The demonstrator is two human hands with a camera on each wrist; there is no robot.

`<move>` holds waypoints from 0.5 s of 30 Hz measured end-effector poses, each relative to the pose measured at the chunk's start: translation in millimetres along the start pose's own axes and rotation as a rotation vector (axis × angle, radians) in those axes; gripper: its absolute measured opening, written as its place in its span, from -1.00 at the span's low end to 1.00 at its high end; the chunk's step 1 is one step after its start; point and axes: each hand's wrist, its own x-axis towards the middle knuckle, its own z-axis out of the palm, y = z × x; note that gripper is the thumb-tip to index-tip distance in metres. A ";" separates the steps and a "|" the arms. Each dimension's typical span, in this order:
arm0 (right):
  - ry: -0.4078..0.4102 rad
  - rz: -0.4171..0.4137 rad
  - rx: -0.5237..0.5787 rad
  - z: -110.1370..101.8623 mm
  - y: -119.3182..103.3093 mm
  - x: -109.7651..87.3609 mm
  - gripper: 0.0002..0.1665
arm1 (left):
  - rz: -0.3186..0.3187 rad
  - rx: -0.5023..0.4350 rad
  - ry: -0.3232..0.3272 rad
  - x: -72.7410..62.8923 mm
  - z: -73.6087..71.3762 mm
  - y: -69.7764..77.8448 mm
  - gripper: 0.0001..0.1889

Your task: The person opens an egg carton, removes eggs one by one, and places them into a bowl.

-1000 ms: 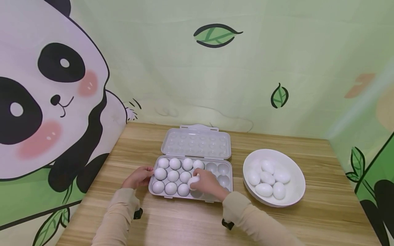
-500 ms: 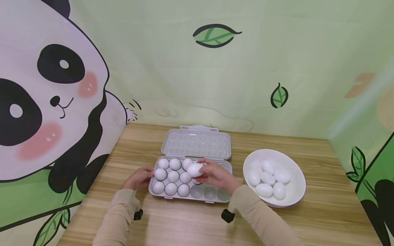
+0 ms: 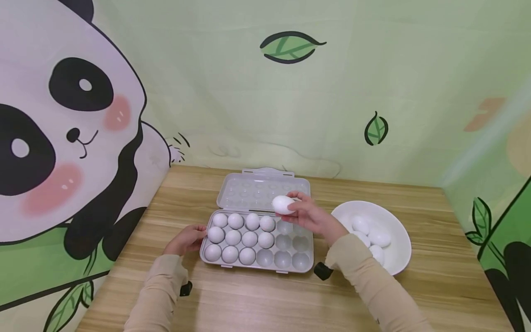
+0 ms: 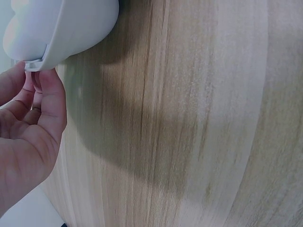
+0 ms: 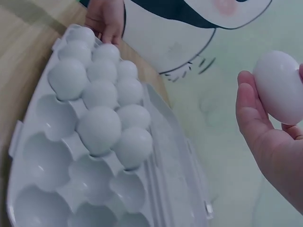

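Table (image 3: 257, 299) — egg (image 3: 282, 205) (white) in right hand (image 3: 312, 216)

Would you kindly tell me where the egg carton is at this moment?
In the head view, the open egg carton lies on the wooden table, left of the white bowl, with the left hand pinching its left end.
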 end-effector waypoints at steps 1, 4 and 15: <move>0.008 -0.011 -0.002 -2.9 -4.9 -1.7 -0.67 | 0.017 -0.001 -0.013 -5.3 2.7 5.1 -0.79; 0.023 -0.046 -0.019 -13.6 -18.2 -7.1 -0.63 | 0.023 -0.005 -0.021 -18.2 11.1 18.3 -0.81; 0.166 -0.120 -0.146 -52.5 -53.5 -31.4 -0.63 | 0.017 0.005 0.011 -8.8 9.4 10.7 -0.74</move>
